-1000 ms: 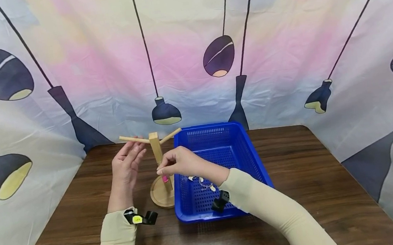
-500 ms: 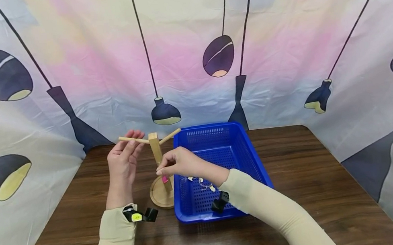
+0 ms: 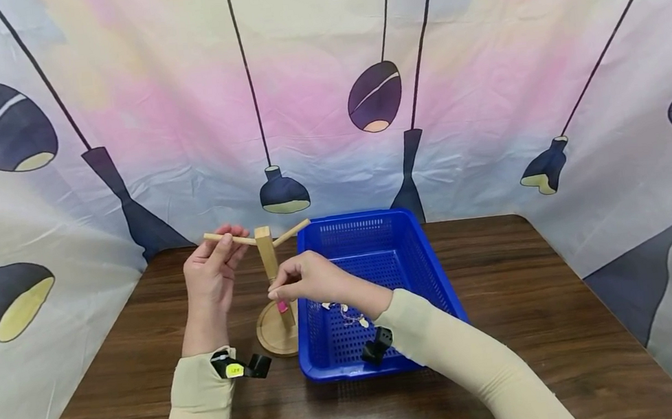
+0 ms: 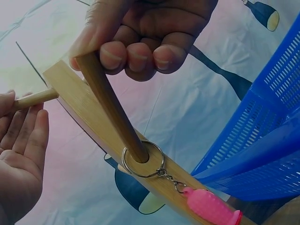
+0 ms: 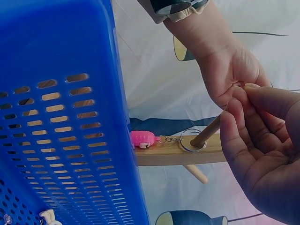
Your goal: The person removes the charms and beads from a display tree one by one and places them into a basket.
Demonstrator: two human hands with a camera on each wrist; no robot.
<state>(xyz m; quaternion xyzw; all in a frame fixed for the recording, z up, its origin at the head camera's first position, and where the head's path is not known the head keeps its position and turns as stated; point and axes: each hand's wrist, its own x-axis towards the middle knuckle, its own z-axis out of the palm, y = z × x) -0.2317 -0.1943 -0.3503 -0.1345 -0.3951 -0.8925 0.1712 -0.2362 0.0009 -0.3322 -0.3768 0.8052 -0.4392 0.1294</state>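
A wooden stand with a round base rises on the table left of the basket. My left hand pinches its upper left peg, the thumb in front and the fingers behind. With thumb and curled fingers, my right hand holds the tip of a lower front peg. Around that peg's foot hangs the metal ring of a pink keychain. Its bumpy charm lies along the post in both wrist views. Only a bit of pink shows beneath my right hand in the head view.
A blue perforated basket stands right beside the stand, under my right forearm. Several small pale charms lie in it. Another peg reaches over its back left corner. A printed curtain hangs behind the wooden table.
My left hand has shifted slightly outward and up along the upper left peg, and its thumb now presses on the peg's front. The right hand stays at the front peg.
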